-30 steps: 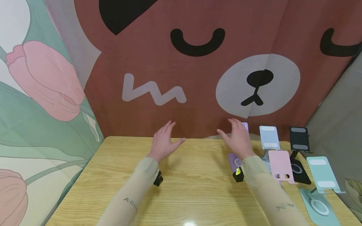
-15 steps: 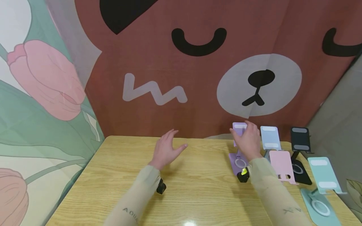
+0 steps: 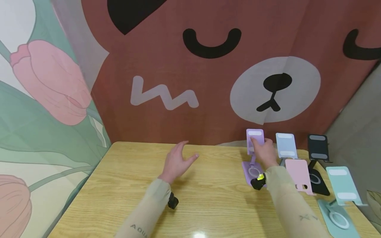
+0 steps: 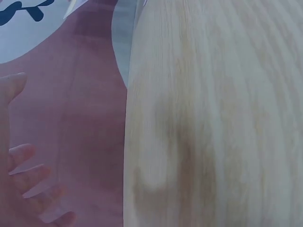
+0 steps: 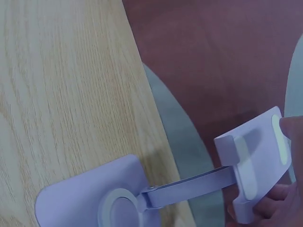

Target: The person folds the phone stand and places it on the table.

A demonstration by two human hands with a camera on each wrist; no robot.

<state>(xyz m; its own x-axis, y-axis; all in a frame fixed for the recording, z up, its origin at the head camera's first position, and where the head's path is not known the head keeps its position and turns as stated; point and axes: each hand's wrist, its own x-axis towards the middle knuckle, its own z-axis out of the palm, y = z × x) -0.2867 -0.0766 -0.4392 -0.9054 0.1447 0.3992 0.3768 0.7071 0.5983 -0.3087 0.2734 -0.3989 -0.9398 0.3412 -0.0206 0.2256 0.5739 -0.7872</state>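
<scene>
Stand [image 3: 252, 160], purple, is resting on the surface [image 3: 208, 191] near its far edge, leftmost of five. Right hand [image 3: 265, 152] is the nearer one and is touching it: the thumb [image 5: 294, 130] is lying over the top of the front of the plate [image 5: 262, 156], while other fingers are showing behind, so the hand appears to be pinching the plate from its right side. Contact at the back is hidden.

Long axis: the base [image 5: 90, 194] is lying flat toward the person, the stem [image 5: 199, 186] is leaning from it toward the cloth [image 3: 208, 76], and the plate is facing the person.

Key relation, as judged: fingers are sitting at the plate end, with the base lying below and to their left; a pull there would probably be loading the stem as well as the base.

Left hand [image 3: 176, 163] is hovering above the surface, well apart to the left, fingers released and holding nothing. Blue stand [image 3: 285, 145] is standing just right of the right hand.
</scene>
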